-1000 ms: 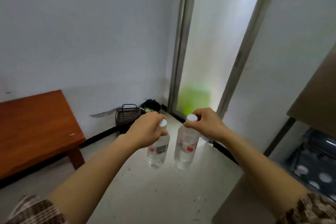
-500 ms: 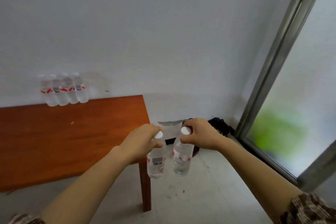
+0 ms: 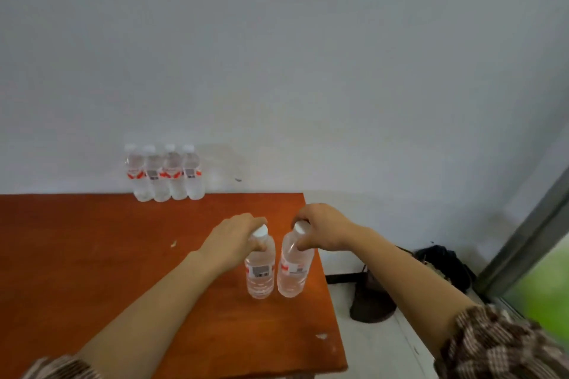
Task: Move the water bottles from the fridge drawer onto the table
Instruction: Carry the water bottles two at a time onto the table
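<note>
Fingers (image 3: 260,244) of left hand (image 3: 234,237) and right hand (image 3: 323,229) grip two water bottles (image 3: 260,274) by the necks, now swung over the bench (image 3: 92,255) beneath them, so set-down looks next.

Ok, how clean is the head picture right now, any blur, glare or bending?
Head view: the row of four bottles by the wall is soft and smeared; the left bottle and right bottle, gripped by the left hand and right hand, are sharper, labels unreadable; the window at right is a washed-out green blur; light is flat, no glare on the table.
</note>
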Demonstrator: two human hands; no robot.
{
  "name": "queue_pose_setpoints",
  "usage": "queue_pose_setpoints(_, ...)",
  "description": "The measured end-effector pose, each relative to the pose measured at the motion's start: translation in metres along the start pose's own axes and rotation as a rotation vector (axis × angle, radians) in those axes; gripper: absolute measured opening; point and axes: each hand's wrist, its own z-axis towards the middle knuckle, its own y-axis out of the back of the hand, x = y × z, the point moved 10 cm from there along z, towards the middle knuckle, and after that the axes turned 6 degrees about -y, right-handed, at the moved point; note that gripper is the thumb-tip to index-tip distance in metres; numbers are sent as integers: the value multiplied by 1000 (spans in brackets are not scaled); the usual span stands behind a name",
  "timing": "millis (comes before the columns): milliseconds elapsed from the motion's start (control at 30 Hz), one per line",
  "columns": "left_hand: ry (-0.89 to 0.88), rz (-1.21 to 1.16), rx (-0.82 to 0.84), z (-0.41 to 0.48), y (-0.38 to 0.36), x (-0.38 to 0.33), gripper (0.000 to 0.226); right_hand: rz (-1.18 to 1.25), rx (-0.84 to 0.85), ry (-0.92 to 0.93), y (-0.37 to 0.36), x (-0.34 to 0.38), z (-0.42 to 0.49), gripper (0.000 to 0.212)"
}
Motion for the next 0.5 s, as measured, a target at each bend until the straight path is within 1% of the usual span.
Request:
queue_pose_setpoints(100,-4,-3,-36,29,13,44,35,36,4,-11,-7,12,56,38)
queue_pose_setpoints(200,-23,0,-32,62,19,90,32,47,3,-41,-14,18,111,34)
queue_pose_setpoints(300,-22,-73,-34,94,24,141,23,62,9,-72,-22,24,165,28)
queue_pose_setpoints(400,-26,-142,-21,126,27,187,24,64,30,-105,-28,31,215,31)
queue_pose_setpoints(500,-56,-139,-12,161,29,225,23,26,47,-117,-29,37,263,38)
